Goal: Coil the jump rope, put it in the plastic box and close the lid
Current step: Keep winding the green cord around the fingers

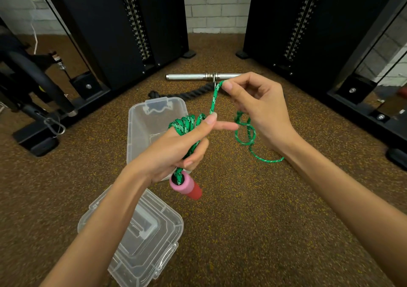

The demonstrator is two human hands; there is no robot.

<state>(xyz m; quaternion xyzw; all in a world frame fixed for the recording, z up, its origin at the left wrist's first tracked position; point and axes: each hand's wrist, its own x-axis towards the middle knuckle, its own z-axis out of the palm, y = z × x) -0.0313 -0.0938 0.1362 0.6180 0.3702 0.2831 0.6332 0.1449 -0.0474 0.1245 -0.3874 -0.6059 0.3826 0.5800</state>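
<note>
Two bare hands are working a green jump rope (pixel 214 97) over a speckled brown floor (pixel 253 198) in the head view. At the centre of the frame the left hand (pixel 176 150) is gripping a bundle of green loops (pixel 187 122) — its lower fingers are curled shut around the strands, while the thumb and forefinger are stretching out to the right, nearly straight. Below that fist a pink and red handle (pixel 186 185) is hanging, with the rope running into its top end.

Right of centre, the right hand (pixel 262 108) is pinching a single strand between thumb and forefinger (pixel 228 86), high up near the middle of the frame; its other fingers are folded loosely into the palm. From that pinch the strand is running down to the left hand's forefinger. More loose rope (pixel 247 132) is curling below the right palm and trailing to the floor under the wrist.

Behind the left hand a clear plastic box (pixel 141 119) is sitting open on the floor, and its clear lid (pixel 152 242) is lying apart from it at the lower left, partly under the left forearm. Farther up, a steel bar (pixel 187 76) and a thick black rope (pixel 193 91) are lying between two dark machine columns (pixel 114 33) — white brick showing behind them.
</note>
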